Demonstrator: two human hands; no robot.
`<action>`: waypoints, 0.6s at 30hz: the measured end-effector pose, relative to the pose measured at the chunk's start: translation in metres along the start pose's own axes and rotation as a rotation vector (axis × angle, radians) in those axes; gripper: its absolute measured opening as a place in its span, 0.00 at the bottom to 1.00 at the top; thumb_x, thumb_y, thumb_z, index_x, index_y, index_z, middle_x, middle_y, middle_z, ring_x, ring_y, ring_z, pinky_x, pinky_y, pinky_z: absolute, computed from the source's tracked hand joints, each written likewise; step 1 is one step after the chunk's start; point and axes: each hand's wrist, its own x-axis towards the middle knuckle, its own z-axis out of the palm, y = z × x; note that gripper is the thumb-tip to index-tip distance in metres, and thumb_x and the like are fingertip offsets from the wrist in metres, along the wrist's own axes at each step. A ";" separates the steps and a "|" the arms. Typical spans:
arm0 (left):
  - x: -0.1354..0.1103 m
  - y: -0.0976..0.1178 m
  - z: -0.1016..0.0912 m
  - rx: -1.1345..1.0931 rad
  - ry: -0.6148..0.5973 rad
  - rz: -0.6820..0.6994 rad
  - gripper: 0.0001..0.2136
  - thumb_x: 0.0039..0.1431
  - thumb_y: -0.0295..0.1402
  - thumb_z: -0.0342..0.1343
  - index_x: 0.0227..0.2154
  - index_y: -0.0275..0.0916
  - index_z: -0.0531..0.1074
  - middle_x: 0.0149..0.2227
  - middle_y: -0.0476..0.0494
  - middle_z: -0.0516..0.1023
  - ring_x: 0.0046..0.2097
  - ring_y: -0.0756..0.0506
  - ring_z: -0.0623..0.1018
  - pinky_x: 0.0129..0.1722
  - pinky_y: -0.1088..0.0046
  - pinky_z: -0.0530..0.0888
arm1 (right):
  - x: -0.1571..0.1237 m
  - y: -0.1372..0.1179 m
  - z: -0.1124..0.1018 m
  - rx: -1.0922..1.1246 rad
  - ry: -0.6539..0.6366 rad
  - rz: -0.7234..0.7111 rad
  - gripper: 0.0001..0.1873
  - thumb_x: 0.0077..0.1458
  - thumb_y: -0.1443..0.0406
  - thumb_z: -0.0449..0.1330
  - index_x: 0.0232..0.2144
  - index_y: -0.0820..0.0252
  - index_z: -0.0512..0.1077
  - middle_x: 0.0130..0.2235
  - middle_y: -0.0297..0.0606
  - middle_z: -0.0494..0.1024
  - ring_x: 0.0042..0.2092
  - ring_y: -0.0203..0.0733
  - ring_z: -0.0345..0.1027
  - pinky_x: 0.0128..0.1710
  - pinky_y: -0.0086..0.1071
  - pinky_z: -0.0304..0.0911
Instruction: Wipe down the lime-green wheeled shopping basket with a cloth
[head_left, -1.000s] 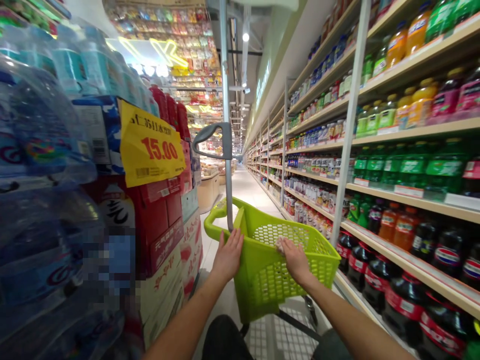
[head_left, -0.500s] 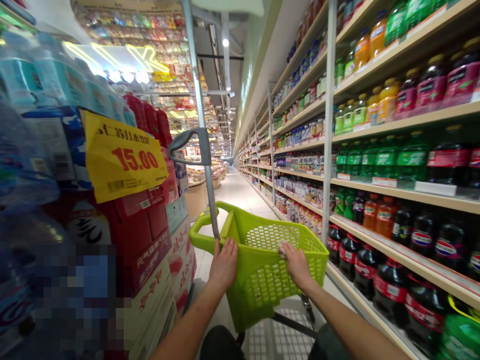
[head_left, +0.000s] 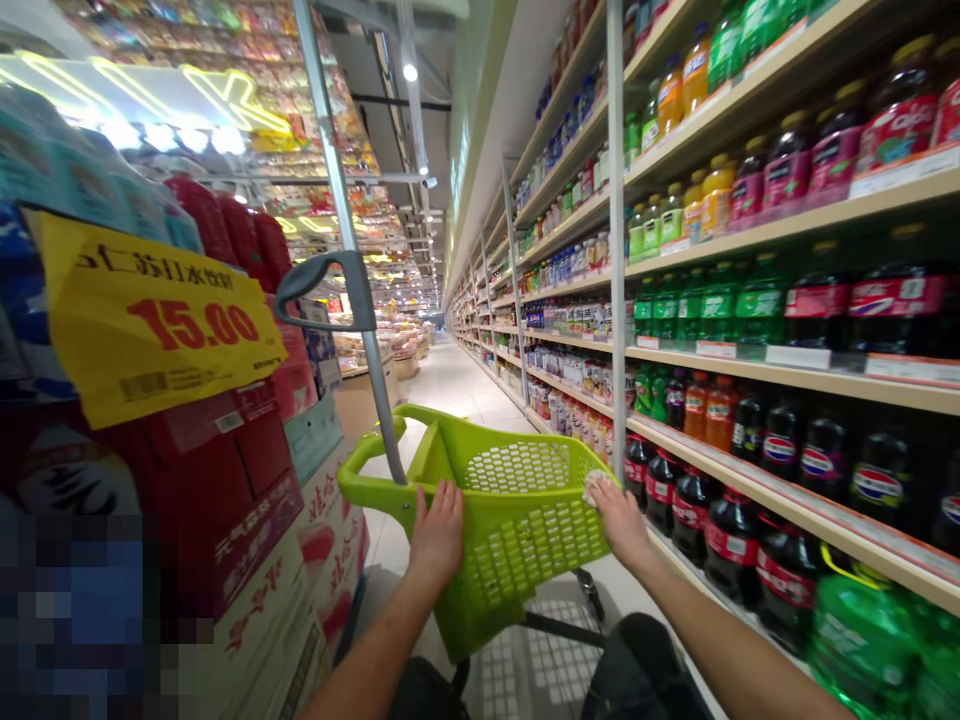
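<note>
With right hand [head_left: 625,518], gripping crumpled, soft-looking whitish wad [head_left: 595,489] against 3 o'clock end of boxy, lime-green, perforated plastic basket [head_left: 481,595], long axis 9 to 3; with left hand [head_left: 437,535], flat and uncurled, touching near side toward 9 o'clock. Beyond, at 11 o'clock, silvery metal pole [head_left: 331,150].

The far aisle floor [head_left: 466,378] is bright white; a ceiling spotlight [head_left: 409,72] and the yellow neon sign [head_left: 135,98] at left glare. Beneath the green perforated cart basket [head_left: 517,540] lies gridded shadow. The 15.00 price sign [head_left: 165,320] reads clearly; outer edges smear, and pixel blocks hide the near left.
</note>
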 end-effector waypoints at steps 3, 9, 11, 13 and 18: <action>0.004 0.006 0.001 0.005 0.016 0.017 0.27 0.49 0.23 0.40 0.55 0.30 0.57 0.59 0.35 0.57 0.61 0.40 0.54 0.59 0.49 0.44 | 0.003 -0.015 0.005 0.040 0.022 0.041 0.28 0.48 0.79 0.43 0.49 0.61 0.67 0.54 0.46 0.66 0.54 0.45 0.60 0.50 0.42 0.56; 0.005 0.005 0.006 0.014 0.030 0.025 0.28 0.48 0.24 0.40 0.56 0.31 0.56 0.60 0.37 0.56 0.61 0.41 0.53 0.58 0.48 0.44 | 0.006 -0.047 0.021 0.201 0.111 -0.324 0.25 0.51 0.77 0.45 0.47 0.53 0.68 0.54 0.37 0.67 0.55 0.42 0.59 0.52 0.41 0.55; 0.004 0.003 0.007 0.025 0.027 0.031 0.28 0.48 0.23 0.40 0.56 0.32 0.56 0.60 0.39 0.55 0.62 0.41 0.53 0.58 0.48 0.44 | 0.006 -0.024 0.017 0.191 0.115 -0.178 0.24 0.51 0.76 0.45 0.45 0.56 0.70 0.53 0.41 0.67 0.54 0.44 0.60 0.50 0.43 0.57; 0.003 0.003 0.008 0.041 0.026 0.030 0.28 0.49 0.23 0.40 0.56 0.33 0.56 0.60 0.39 0.55 0.62 0.42 0.52 0.59 0.49 0.43 | 0.006 -0.001 0.011 0.174 0.119 -0.030 0.23 0.51 0.77 0.45 0.45 0.61 0.70 0.53 0.47 0.67 0.54 0.47 0.60 0.49 0.44 0.59; 0.003 0.014 0.007 0.031 0.004 0.019 0.28 0.49 0.24 0.40 0.56 0.29 0.55 0.60 0.36 0.55 0.62 0.41 0.52 0.59 0.48 0.43 | 0.006 -0.023 0.013 0.227 0.131 -0.154 0.25 0.50 0.78 0.47 0.47 0.57 0.69 0.53 0.42 0.67 0.54 0.41 0.60 0.52 0.39 0.57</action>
